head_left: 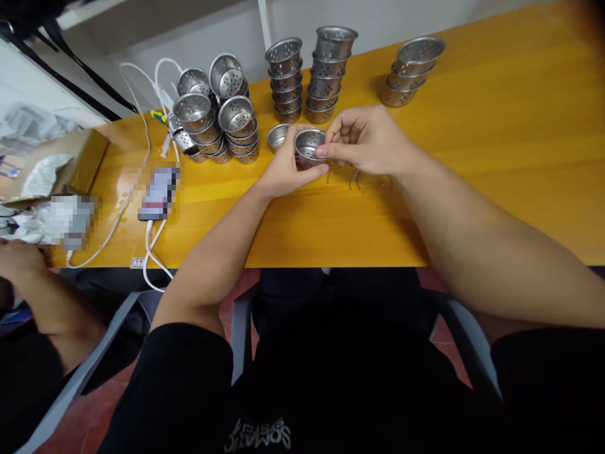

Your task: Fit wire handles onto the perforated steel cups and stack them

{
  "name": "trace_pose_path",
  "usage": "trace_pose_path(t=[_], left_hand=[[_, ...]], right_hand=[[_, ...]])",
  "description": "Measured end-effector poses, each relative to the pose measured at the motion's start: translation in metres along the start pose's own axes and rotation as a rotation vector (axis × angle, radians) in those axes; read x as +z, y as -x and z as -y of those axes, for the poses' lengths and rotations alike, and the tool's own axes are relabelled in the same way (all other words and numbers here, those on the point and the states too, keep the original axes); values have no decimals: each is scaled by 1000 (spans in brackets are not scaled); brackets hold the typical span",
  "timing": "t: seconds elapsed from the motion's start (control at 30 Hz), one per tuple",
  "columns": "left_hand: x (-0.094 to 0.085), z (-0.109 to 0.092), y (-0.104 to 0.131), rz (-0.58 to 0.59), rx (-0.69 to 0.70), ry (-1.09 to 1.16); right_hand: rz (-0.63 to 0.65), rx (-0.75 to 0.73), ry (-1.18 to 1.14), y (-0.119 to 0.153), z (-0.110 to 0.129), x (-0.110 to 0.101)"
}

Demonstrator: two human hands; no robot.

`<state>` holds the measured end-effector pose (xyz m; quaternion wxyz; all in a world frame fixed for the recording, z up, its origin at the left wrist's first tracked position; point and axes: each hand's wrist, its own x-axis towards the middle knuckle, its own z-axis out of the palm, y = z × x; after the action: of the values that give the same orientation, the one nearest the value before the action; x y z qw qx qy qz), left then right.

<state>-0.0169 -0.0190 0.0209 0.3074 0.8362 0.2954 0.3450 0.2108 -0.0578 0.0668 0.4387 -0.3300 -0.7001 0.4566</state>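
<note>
My left hand (287, 167) is wrapped around a small perforated metal strainer cup (309, 145), held tilted with its mouth up above the table. At the cup's right rim, my right hand (362, 140) is closed, thumb and fingers pinched together. What sits in that pinch is too small to make out. Thin curved metal wires (358, 181) lie on the table just under my right hand. Another strainer cup (277, 135) stands behind my left hand, partly hidden by it.
Perforated cups stand in stacks at the back left (239, 126), back middle (328, 75) and back right (409, 69). Left of me lie a phone (159, 194) with white cables and a cardboard box (70, 164). Another person's arm (51, 302) is at far left.
</note>
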Motion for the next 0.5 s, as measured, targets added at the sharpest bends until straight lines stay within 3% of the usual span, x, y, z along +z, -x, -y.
trace_pose_path(t=[0.5], left_hand=[[-3,-1,1,31,11,2]], right_hand=[[53,-6,77,1,-7,2]])
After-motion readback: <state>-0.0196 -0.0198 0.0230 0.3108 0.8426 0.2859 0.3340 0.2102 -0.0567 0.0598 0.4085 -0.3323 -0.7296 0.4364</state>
